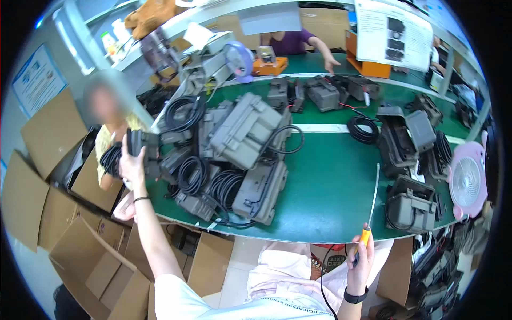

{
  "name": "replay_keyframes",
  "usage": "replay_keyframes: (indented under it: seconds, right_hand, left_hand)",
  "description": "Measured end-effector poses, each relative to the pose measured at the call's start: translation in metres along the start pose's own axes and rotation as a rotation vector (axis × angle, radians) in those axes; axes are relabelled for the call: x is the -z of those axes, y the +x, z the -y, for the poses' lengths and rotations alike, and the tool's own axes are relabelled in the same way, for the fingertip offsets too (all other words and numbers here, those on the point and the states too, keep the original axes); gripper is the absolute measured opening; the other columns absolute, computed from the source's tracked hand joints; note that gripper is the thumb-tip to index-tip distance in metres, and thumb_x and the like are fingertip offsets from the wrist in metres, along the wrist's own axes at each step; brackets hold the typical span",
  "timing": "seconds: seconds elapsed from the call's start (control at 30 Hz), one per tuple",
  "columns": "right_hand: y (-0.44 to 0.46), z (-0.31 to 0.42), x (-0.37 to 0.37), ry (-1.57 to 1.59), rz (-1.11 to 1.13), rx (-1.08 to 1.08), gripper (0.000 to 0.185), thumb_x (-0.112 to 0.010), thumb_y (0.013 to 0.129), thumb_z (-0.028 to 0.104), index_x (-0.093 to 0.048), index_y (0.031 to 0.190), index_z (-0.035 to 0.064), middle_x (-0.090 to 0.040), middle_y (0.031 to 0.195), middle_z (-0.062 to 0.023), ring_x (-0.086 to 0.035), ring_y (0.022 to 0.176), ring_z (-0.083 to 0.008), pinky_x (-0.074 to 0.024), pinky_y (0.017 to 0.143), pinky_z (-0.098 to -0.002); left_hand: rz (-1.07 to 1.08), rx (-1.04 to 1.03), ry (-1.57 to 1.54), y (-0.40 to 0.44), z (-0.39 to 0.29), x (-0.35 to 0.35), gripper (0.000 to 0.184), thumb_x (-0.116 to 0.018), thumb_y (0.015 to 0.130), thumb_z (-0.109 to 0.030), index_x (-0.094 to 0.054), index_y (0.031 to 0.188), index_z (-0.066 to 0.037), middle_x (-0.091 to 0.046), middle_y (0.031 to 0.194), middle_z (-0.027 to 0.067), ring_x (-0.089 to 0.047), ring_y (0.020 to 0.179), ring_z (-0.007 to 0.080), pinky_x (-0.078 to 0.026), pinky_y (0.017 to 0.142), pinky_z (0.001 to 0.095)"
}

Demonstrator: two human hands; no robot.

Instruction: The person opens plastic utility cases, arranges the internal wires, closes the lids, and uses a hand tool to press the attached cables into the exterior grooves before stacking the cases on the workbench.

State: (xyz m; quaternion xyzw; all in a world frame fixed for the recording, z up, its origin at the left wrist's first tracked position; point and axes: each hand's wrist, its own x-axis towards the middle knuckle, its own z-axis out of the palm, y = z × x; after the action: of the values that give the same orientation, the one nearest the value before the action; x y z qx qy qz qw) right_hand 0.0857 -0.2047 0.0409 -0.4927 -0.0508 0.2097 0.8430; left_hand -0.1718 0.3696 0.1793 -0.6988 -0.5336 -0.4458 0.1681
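Observation:
My left hand [132, 165] is stretched far out to the left, its fingers closed on a dark grey plastic box [145, 146] at the table's left edge. A coiled black cable [111, 159] hangs beside that hand. Low at the front edge, my right hand [362, 258] grips a screwdriver [366, 234] by its orange and dark handle. Its long metal shaft points up over the green tabletop. A pile of latched grey boxes [248, 130] with coiled black cables lies between my hands. Right of the screwdriver, an open grey box [410, 205] stands near the edge.
Another open box [400, 138] stands farther back on the green table [325, 181]. A pink fan [468, 178] is at the right edge. One person [112, 128] stands at left; another person's arm [322, 50] reaches in across the table. Open cartons [98, 266] sit below left.

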Motion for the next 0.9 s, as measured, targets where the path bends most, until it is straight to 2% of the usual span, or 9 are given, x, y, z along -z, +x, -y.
replay_keyframes:
  seconds: [0.13,0.33,0.47,0.5,0.57,0.63,0.73,0.83,0.9]
  right_hand:
    - [0.006,-0.006,0.006,-0.003,0.007,-0.027,0.046,-0.050,0.102,0.012,-0.040,0.146,0.0073,-0.057,0.099,-0.0042,-0.040,0.051,-0.0020,-0.0291,0.039,-0.0155]
    - [0.008,-0.005,0.004,-0.003,0.042,-0.060,0.046,-0.050,0.102,0.012,-0.040,0.147,0.0073,-0.057,0.100,-0.0048,-0.042,0.053,-0.0041,-0.0321,0.041,-0.0160]
    - [0.007,-0.007,0.008,0.011,0.056,-0.046,0.047,-0.050,0.101,0.011,-0.040,0.147,0.0073,-0.057,0.101,-0.0047,-0.043,0.054,-0.0038,-0.0337,0.042,-0.0154]
    - [0.008,-0.008,0.008,0.000,0.037,-0.038,0.047,-0.050,0.101,0.012,-0.040,0.147,0.0072,-0.057,0.101,-0.0045,-0.043,0.054,-0.0036,-0.0326,0.042,-0.0154]
    - [0.010,-0.011,0.009,-0.023,0.006,-0.027,0.047,-0.050,0.101,0.013,-0.039,0.147,0.0070,-0.055,0.100,-0.0042,-0.042,0.054,-0.0031,-0.0304,0.040,-0.0152]
    - [0.016,-0.015,0.015,-0.059,0.017,0.007,0.048,-0.051,0.101,0.011,-0.039,0.147,0.0068,-0.057,0.101,-0.0044,-0.043,0.055,-0.0029,-0.0324,0.042,-0.0152]
    - [0.028,-0.019,0.018,-0.150,-0.013,0.050,0.049,-0.054,0.100,0.008,-0.041,0.147,0.0063,-0.060,0.100,-0.0038,-0.043,0.057,-0.0017,-0.0358,0.047,-0.0153]
    - [0.054,-0.030,0.026,-0.535,-0.043,0.265,0.042,-0.059,0.097,0.011,-0.051,0.138,0.0024,-0.066,0.099,-0.0077,-0.061,0.077,-0.0119,-0.0519,0.071,-0.0265]
    - [0.069,-0.025,0.025,-0.748,-0.052,0.376,0.042,-0.060,0.096,0.012,-0.053,0.135,0.0022,-0.067,0.104,-0.0192,-0.069,0.091,-0.0292,-0.0530,0.083,-0.0365]
  left_hand:
    - [0.016,0.037,-0.044,0.007,0.011,-0.003,0.080,-0.083,0.073,-0.035,-0.046,0.144,-0.035,-0.071,0.100,0.0185,-0.069,0.083,0.0351,-0.053,0.074,0.0455]
    - [0.020,0.164,0.118,0.016,0.040,-0.021,0.077,-0.078,0.075,-0.049,-0.047,0.143,-0.035,-0.069,0.100,0.0197,-0.065,0.094,0.0380,-0.051,0.080,0.0498]
    - [0.227,0.013,0.232,0.031,0.080,-0.047,0.069,-0.070,0.085,-0.037,-0.044,0.147,-0.023,-0.060,0.122,0.0236,-0.060,0.106,0.0397,-0.048,0.091,0.0475]
    - [0.069,-0.089,0.208,0.029,0.069,-0.041,0.064,-0.069,0.087,-0.033,-0.046,0.145,-0.020,-0.059,0.125,0.0236,-0.059,0.109,0.0393,-0.047,0.094,0.0467]
    - [-0.251,-0.285,0.158,0.007,0.023,-0.011,0.056,-0.067,0.090,-0.024,-0.050,0.142,-0.014,-0.057,0.129,0.0235,-0.057,0.116,0.0385,-0.045,0.099,0.0450]
    - [-0.295,-0.372,-0.251,-0.032,-0.077,0.058,0.045,-0.063,0.090,-0.008,-0.055,0.135,-0.004,-0.057,0.132,0.0208,-0.055,0.121,0.0341,-0.042,0.104,0.0419]
    - [-0.129,-0.385,-0.755,-0.122,-0.184,0.109,0.033,-0.059,0.086,0.007,-0.060,0.119,0.001,-0.061,0.122,0.0151,-0.058,0.113,0.0287,-0.044,0.101,0.0406]
    - [0.326,-0.463,-1.288,-0.206,-0.294,0.131,0.027,-0.070,0.077,-0.004,-0.064,0.103,-0.002,-0.067,0.108,0.0148,-0.064,0.101,0.0280,-0.050,0.091,0.0377]
    - [0.593,-0.617,-1.350,-0.224,-0.368,0.126,0.040,-0.073,0.079,-0.003,-0.060,0.117,0.000,-0.063,0.123,0.0166,-0.060,0.115,0.0276,-0.047,0.099,0.0375]
